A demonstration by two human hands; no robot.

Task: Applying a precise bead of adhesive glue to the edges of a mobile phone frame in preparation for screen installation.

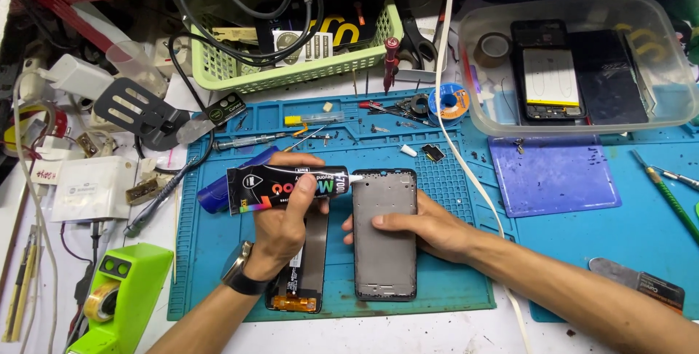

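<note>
Left hand (280,215): centre-left of frame, fingers closed around the black glue tube (287,188), nozzle touching the frame's top-left corner.
Phone frame (384,234): centre, flat on the blue mat (218,252).
Right hand (429,226): fingers spread, pressing the frame.
Advice: squeeze gently, keep a thin even line along the edge.

Both forearms are bare, with no sleeve in view on either. The left hand (280,215) wears a wristwatch (240,270) below the fingers, at the wrist: a dark strap and a rounded metallic case (its face cannot be read from here). The right hand (429,226) carries nothing: no ring on the fingers, no band behind them.
</note>
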